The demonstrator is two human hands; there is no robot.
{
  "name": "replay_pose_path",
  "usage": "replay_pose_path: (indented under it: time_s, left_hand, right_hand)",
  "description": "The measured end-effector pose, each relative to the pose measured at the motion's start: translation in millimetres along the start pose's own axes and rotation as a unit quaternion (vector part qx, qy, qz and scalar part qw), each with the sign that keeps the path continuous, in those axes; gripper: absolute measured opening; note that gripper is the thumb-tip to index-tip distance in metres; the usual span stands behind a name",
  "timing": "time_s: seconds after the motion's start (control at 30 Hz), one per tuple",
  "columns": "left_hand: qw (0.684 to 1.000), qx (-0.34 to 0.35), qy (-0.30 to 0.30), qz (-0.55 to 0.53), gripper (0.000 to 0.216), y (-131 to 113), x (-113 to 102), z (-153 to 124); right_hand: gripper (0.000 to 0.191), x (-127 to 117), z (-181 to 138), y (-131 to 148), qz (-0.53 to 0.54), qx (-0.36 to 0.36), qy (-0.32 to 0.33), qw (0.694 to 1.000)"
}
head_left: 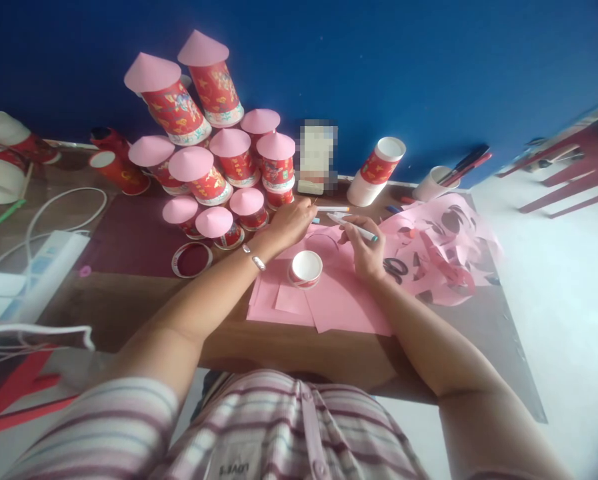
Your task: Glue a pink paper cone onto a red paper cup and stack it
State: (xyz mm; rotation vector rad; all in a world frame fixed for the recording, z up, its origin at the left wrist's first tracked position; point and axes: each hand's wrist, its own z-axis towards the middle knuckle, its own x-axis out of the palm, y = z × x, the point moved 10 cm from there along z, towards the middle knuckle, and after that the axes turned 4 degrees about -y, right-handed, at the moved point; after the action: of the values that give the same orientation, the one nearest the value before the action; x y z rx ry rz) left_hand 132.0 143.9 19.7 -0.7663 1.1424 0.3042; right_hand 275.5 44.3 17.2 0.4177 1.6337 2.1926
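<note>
My right hand (365, 248) is closed on a white marker pen (355, 227) with a green end, held over pink paper sheets (329, 300) on the wooden table. My left hand (293, 220) rests on the pink paper with its fingers curled; what they hold, if anything, is hidden. A small red and white paper cup (306, 268) stands upright on the paper between my hands. Another white pen (333, 209) lies just beyond my left hand.
A stack of red cups with pink cone lids (213, 167) fills the back left. Pink paper scraps (439, 247) and black scissors (395, 268) lie at the right. A red lid (192, 259), a cup of pens (436, 183) and a power strip (49, 267) are also here.
</note>
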Motion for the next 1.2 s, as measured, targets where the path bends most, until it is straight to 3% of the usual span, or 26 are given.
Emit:
replay_pose_path:
  time_s: [0.2,0.53,0.8,0.9,1.0,1.1,1.2]
  left_hand:
    - [0.993,-0.027,-0.042,-0.108,0.017,4.0,-12.4,-8.3]
    - [0.976,-0.057,-0.070,-0.200,0.008,10.3,-10.3,-19.2]
    - [0.970,0.009,-0.062,-0.233,0.008,-10.1,-10.9,-23.1]
    - [0.971,0.001,-0.063,-0.230,0.007,-6.5,-13.5,-24.5]
    - [0.979,0.007,-0.066,-0.194,0.007,-0.8,-16.9,-24.4]
    - [0.983,0.032,-0.077,-0.161,0.008,0.9,-19.9,-25.9]
    - [0.987,0.043,-0.081,-0.129,0.008,0.7,-18.9,-28.8]
  right_hand:
    - [0.028,-5.2,1.1,-6.2,0.001,0.010,-0.021,1.000]
    - [0.021,0.9,-0.4,-2.7,-0.031,0.041,0.001,0.999]
    - [0.029,9.7,-0.4,-14.6,0.018,0.094,0.037,0.995]
    - [0.035,13.7,0.3,-16.1,0.033,0.106,0.052,0.992]
    - [0.041,7.4,3.6,-9.8,0.024,0.074,0.033,0.996]
    - [0.037,-5.3,6.7,0.0,-0.022,0.025,-0.003,0.999]
    - [0.032,-7.0,7.7,-3.0,-0.086,0.034,0.009,0.996]
